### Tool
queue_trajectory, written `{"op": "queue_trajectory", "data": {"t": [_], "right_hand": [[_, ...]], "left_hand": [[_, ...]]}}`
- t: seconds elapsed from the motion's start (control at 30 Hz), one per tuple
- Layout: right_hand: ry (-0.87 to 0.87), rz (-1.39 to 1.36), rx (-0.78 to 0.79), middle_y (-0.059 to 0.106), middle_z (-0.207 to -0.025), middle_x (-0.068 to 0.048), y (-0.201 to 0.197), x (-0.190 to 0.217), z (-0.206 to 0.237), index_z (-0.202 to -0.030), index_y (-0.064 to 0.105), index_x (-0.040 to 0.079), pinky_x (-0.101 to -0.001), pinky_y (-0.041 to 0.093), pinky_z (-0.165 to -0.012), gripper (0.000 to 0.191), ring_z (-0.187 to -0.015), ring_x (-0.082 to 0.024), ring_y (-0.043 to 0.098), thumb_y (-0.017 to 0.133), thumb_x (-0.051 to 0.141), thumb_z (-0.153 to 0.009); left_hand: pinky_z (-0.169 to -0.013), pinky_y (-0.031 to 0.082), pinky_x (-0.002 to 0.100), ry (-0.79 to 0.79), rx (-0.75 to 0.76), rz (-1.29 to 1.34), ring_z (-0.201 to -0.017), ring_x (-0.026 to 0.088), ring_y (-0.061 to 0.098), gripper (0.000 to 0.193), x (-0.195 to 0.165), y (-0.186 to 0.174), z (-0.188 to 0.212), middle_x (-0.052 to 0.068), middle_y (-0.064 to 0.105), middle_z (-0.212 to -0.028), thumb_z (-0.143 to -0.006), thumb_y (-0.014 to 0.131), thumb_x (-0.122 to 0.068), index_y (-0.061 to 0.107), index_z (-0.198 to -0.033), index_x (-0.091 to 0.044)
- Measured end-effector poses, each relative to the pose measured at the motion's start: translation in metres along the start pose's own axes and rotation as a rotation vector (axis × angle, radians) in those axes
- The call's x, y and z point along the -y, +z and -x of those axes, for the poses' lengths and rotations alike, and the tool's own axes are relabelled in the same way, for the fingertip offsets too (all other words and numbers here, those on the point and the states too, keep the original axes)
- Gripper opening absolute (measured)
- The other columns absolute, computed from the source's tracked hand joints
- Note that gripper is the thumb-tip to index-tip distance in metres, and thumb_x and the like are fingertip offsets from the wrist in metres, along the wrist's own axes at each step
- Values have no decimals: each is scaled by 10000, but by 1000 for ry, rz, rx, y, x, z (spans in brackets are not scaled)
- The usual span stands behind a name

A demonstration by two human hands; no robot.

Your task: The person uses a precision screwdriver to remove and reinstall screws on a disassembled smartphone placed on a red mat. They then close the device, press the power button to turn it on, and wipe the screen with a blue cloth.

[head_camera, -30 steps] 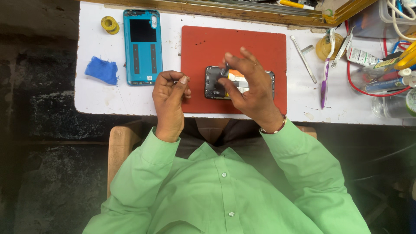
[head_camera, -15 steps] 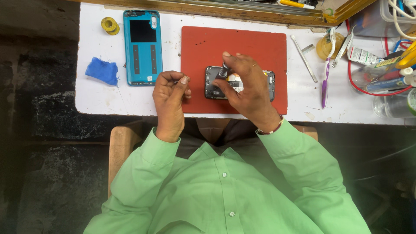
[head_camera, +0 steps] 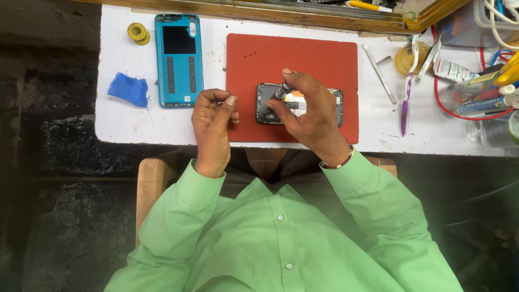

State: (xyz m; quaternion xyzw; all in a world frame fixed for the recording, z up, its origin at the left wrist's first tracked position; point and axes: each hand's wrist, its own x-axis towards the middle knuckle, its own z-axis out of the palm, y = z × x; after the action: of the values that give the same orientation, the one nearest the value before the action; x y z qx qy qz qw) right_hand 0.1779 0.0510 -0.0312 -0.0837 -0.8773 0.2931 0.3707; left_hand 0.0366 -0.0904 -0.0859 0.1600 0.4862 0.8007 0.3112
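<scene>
An opened dark phone (head_camera: pixel 266 103) lies on a red mat (head_camera: pixel 292 54) on the white table. My right hand (head_camera: pixel 305 111) rests over the phone and grips a small dark screwdriver (head_camera: pixel 281 93), its tip down on the phone's left part. My left hand (head_camera: pixel 213 116) is at the mat's left edge, fingers curled with thumb and forefinger pinched together; whether something tiny is between them I cannot tell. Both sleeves are light green.
A blue phone back cover (head_camera: pixel 178 59) lies left of the mat, with a blue cloth (head_camera: pixel 128 89) and a yellow roll (head_camera: pixel 138 33) further left. A metal pry tool (head_camera: pixel 379 74), a purple toothbrush (head_camera: pixel 406 97), tubes, bottles and red wire crowd the right.
My right hand has shifted slightly left over the phone, turning the screwdriver. The left hand stays in about the same place.
</scene>
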Motion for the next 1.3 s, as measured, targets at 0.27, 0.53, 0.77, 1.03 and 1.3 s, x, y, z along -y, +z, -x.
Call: {"op": "queue_trajectory", "data": {"t": [0.27, 0.53, 0.77, 1.03, 1.3], "right_hand": [[-6, -94, 18, 721, -1241, -108, 1, 10, -1, -1491, 470, 102, -341, 620, -1006, 628, -1172, -252, 740, 783, -65, -972], [7, -56, -47, 715, -1240, -131, 11, 8, 8, -1483, 483, 122, -329, 636, -964, 632, -1133, -240, 752, 793, -56, -962], [40, -137, -136, 711, -1232, -140, 14, 1, 17, -1509, 459, 84, -344, 634, -1000, 639, -1131, -217, 743, 790, -72, -985], [161, -363, -403, 693, -1215, -232, -14, 1, 45, -1560, 297, 136, -346, 630, -1008, 714, -1106, -251, 731, 755, -109, -1071], [236, -416, -460, 705, -1230, -262, -36, -4, 67, -1591, 277, 131, -358, 624, -1044, 720, -1091, -257, 697, 753, -112, -1108]], "left_hand": [[-674, 505, 232, -2, -6, -4, -752, 81, 593, 149, 3, 0, 0, 28, 646, -956, -992, 704, -97, 585, -1075, -65], [-675, 513, 232, 3, -14, -37, -750, 77, 597, 146, 0, 2, 0, 22, 643, -944, -990, 700, -94, 585, -1075, -67], [-606, 471, 256, 42, 146, -460, -685, 97, 582, 160, -12, 11, -26, 29, 664, -942, -957, 704, -87, 618, -1085, -45], [-614, 518, 348, 215, 116, -1148, -681, 190, 671, 165, -36, 40, -103, 75, 718, -769, -834, 843, -132, 723, -908, -48], [-616, 519, 367, 222, 187, -1184, -683, 203, 687, 161, -39, 46, -109, 64, 734, -766, -844, 832, -155, 704, -810, -64]]}}
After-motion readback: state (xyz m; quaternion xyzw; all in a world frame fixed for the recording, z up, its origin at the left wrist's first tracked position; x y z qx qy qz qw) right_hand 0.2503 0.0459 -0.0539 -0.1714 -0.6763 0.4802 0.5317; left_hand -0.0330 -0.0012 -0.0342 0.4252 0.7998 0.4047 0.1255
